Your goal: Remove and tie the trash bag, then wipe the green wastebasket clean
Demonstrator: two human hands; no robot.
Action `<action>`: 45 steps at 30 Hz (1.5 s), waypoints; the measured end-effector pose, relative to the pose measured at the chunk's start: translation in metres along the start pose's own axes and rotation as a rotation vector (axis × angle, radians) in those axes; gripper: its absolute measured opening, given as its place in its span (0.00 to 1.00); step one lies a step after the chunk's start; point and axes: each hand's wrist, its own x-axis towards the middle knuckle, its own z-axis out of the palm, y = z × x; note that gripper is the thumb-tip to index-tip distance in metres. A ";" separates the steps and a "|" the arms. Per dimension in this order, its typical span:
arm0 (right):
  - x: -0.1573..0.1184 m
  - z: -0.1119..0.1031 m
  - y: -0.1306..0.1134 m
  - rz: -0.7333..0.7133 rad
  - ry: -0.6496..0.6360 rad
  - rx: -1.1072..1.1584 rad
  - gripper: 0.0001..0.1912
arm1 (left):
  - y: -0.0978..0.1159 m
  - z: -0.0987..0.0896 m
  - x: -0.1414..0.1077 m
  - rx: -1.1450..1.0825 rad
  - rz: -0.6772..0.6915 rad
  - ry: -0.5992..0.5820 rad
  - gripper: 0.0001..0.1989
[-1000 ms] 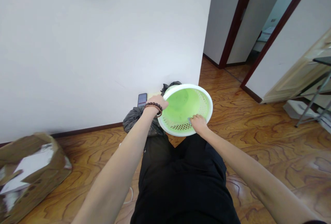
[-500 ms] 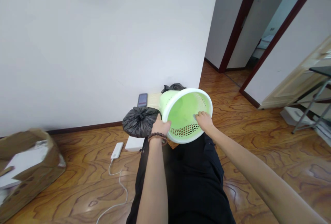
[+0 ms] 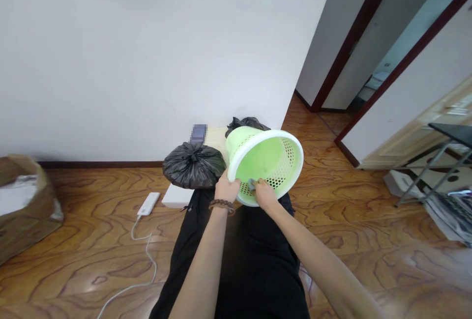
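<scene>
A light green plastic wastebasket [image 3: 263,159] with a white rim and rows of holes is tilted so that its mouth faces me. My left hand [image 3: 227,186] grips the left side of its rim, thumb inside. Reaching into the lower part of the mouth, my right hand [image 3: 264,193] is closed on a small greyish cloth or wipe [image 3: 251,184] against the perforated inner wall; most of that piece is hidden by the fingers. Left of the basket sits a tied black garbage bag [image 3: 194,165]. Another black bag [image 3: 248,123] shows partly behind the basket.
A white power strip [image 3: 149,204] with a trailing cord and a white box [image 3: 177,196] lie on the wooden floor, left of my legs. A cardboard box [image 3: 27,206] of papers stands at far left. A metal-legged stool [image 3: 452,137] is at right, near a doorway.
My right hand has moved left along the inside of the basket, from its right side to the lower front. The left hand keeps its grip on the rim. The view has shifted slightly.
</scene>
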 end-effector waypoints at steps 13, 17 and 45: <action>0.008 -0.034 0.067 0.070 0.072 -0.204 0.16 | 0.002 0.001 -0.005 0.013 -0.067 0.055 0.25; 0.002 -0.011 0.022 0.138 -0.039 -0.033 0.14 | 0.004 0.009 -0.009 -0.047 -0.074 0.107 0.28; 0.003 0.005 0.028 0.112 -0.077 -0.057 0.16 | -0.006 0.017 -0.004 -0.180 -0.032 0.190 0.24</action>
